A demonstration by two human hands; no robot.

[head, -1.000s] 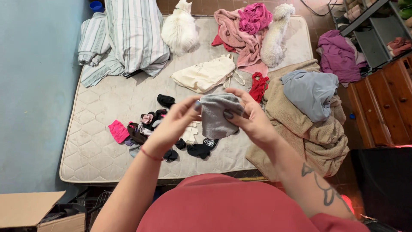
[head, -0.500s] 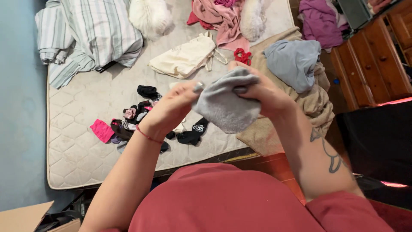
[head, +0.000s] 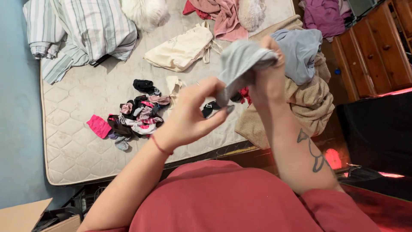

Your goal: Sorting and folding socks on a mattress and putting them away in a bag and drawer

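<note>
We hold the grey sock (head: pixel 241 64) up in front of us, above the mattress (head: pixel 86 103). Our right hand (head: pixel 268 81) clenches its upper end; our left hand (head: pixel 193 116) pinches the lower edge between thumb and fingers. It looks soft, light and limp, best gripped by its folded edge. Below lies a pile of small socks (head: pixel 135 116), with a cream bag (head: pixel 182 49), striped bedding (head: pixel 86 30), a beige towel (head: pixel 309 103) and a wooden dresser (head: pixel 373 51) around.
</note>
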